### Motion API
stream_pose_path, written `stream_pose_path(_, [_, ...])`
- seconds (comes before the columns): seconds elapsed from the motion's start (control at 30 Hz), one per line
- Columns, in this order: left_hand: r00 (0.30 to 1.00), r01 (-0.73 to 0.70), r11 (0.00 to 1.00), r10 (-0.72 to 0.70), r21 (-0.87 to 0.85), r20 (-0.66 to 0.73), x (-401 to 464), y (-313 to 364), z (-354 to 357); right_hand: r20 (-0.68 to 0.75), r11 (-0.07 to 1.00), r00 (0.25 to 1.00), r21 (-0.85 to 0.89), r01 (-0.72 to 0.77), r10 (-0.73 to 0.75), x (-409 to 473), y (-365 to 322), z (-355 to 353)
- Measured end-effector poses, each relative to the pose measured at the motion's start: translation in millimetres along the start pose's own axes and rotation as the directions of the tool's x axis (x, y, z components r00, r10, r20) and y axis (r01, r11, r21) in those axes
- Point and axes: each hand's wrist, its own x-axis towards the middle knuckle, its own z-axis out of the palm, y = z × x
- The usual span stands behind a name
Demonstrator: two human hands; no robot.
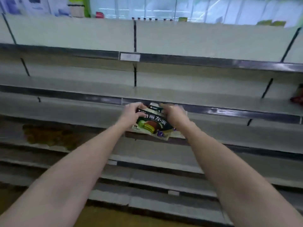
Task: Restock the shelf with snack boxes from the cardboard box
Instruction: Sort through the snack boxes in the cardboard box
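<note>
Gripping snack box: both hands, shelf-level.

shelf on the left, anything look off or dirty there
Yes. A brownish-yellow stain spreads across the grey metal shelf, left of the dark snack box that both hands hold. It looks like a dried spill or rust; the blur leaves that unclear.

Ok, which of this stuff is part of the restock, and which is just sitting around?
In the job:
- snack box, held in front of the shelf
- left hand and right hand, both gripping it

Just there:
- red item at the far right
- price tag on an upper rail
- brown stain on the left
</note>
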Motion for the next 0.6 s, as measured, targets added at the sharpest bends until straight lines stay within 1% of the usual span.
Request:
stream_pose_path(0.1, [0.999,-0.035,0.998,0.036,-0.049,0.013,28,33,32,-0.061,0.999,0.997,-0.014,-0.046,0.045,-3,48,-24])
stream_pose_path(0.23, [0.988,-0.144,0.988,0.147,-0.05,0.052,76,77,69,-0.105,0.991,0.988,-0.053,-0.12,0.114,5,107,-51])
stream_pose_path(0.33, [0.965,-0.231,0.972,0.235,-0.052,0.118,119,103,96,-0.135,0.977,0.972,-0.059,-0.204,0.195,12,153,-68])
stream_pose_path(0.43, [0.946,-0.256,0.961,0.271,-0.1,0.18,161,117,125,-0.158,0.945,0.948,-0.136,-0.299,0.277,16,197,-85])
stream_pose_path(0.6, [0.915,-0.335,0.935,0.352,-0.116,0.197,219,134,179,-0.191,0.854,0.898,-0.284,-0.436,0.396,17,256,-104])
